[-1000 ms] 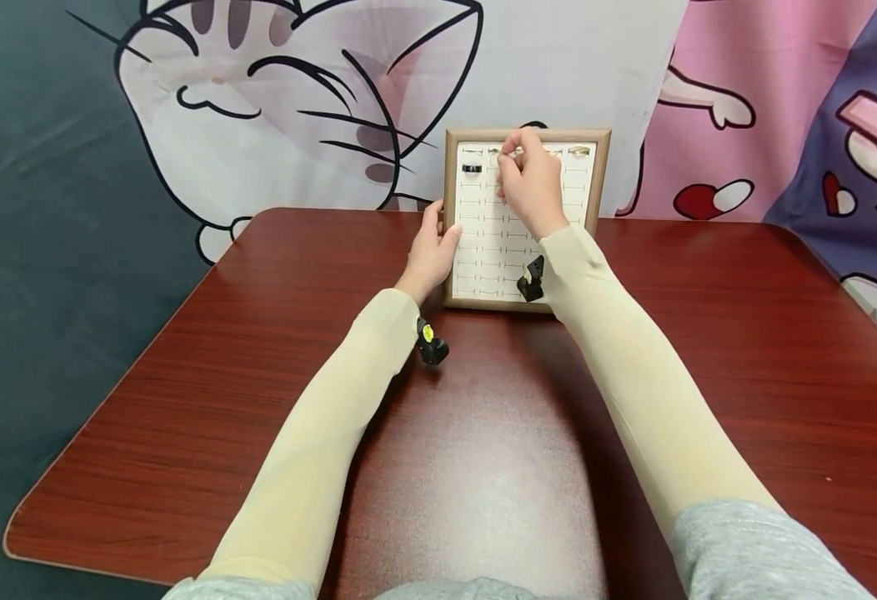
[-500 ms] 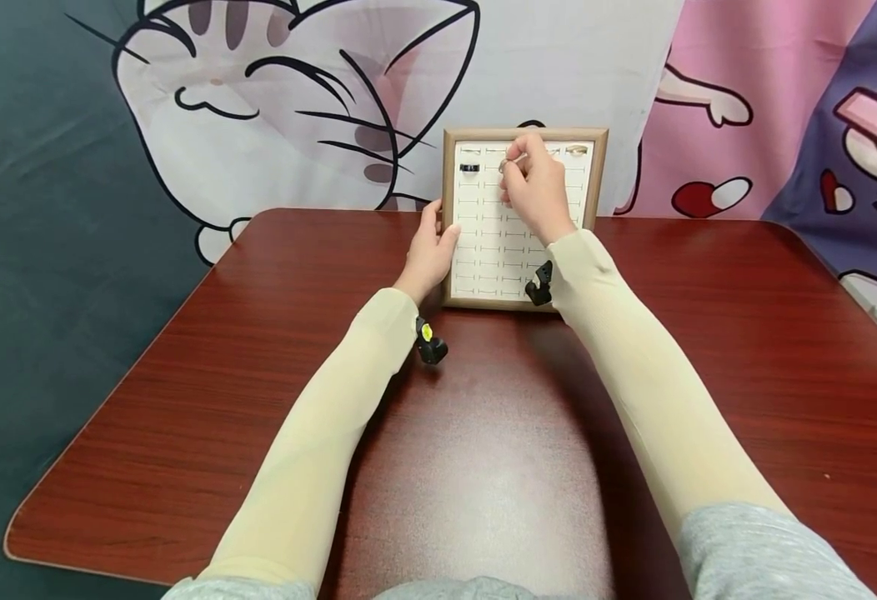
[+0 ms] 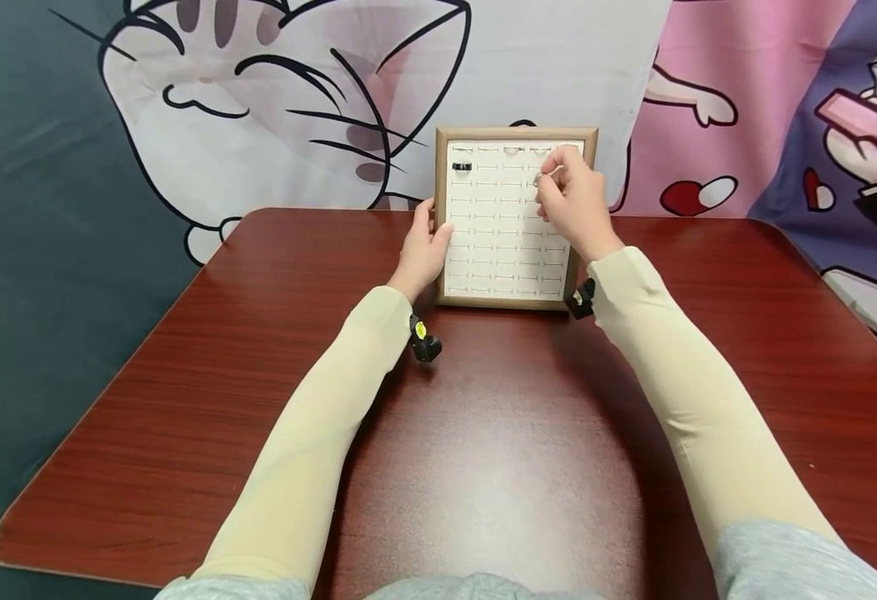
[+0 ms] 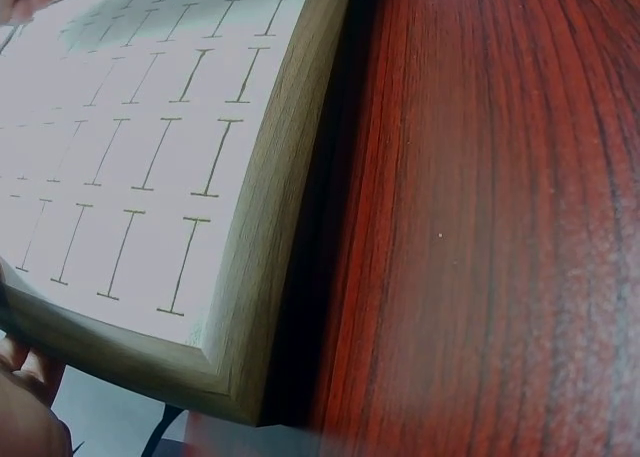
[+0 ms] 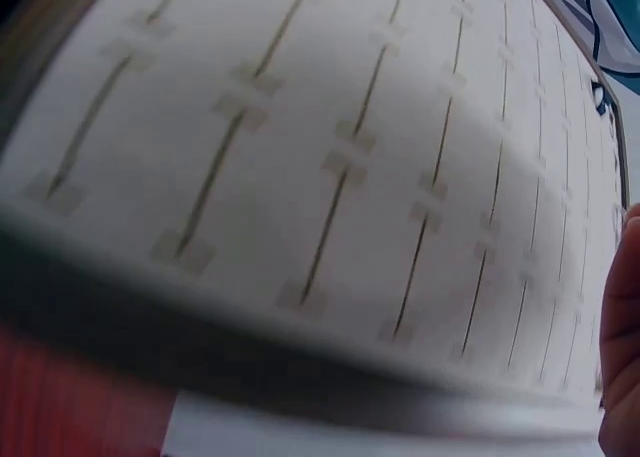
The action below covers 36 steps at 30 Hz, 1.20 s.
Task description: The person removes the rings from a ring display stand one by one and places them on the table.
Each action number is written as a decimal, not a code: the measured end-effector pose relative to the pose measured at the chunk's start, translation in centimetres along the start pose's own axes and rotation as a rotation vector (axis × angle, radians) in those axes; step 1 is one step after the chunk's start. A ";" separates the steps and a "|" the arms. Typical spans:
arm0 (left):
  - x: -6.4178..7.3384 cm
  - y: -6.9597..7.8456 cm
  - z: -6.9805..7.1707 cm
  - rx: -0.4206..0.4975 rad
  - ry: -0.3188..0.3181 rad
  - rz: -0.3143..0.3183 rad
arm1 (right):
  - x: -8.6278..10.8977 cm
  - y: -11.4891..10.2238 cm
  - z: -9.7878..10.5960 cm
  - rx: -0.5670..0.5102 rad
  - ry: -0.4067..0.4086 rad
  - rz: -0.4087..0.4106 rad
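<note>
A wooden-framed ring display board with a white slotted face stands upright at the table's far side. My left hand grips its left edge, thumb in front and the other fingers partly hidden behind. In the head view my right hand pinches a small ring just before the board's upper right. A wide black ring sits in the second row at the left. Thin rings, one of them a silvery ring, sit in the top row. My right hand hides the top right slots.
The board rests on a dark red wooden table. Behind it hangs a cartoon cat cloth. Rows of slits cover the board's face in the right wrist view.
My right hand has drawn a ring away from the top row's second slot and moved right with it, slightly lower. My left hand keeps its grip on the board.
</note>
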<state>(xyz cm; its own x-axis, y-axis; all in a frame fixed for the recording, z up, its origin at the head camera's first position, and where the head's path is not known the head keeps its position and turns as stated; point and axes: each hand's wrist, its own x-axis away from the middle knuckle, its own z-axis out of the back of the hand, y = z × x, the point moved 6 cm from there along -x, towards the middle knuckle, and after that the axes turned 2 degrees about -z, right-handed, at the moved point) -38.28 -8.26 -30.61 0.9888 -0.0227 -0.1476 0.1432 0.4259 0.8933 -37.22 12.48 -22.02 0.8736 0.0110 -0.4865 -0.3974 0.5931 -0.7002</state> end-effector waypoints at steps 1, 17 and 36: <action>0.0 0.0 0.0 0.001 0.001 0.002 | 0.2 0.3 0.4 0.000 0.009 0.007; -0.1 -0.1 0.0 0.034 -0.005 0.003 | 4.5 3.0 5.2 -0.129 0.064 -0.038; -0.1 0.1 0.0 0.051 -0.009 0.003 | 7.6 7.6 8.1 0.052 0.065 -0.064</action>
<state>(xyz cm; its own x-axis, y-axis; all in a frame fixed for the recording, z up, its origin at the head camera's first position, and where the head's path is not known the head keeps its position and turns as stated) -38.40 -8.21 -30.54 0.9895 -0.0300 -0.1416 0.1423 0.3796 0.9141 -31.33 23.60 -26.81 0.8762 -0.0794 -0.4754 -0.3245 0.6321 -0.7037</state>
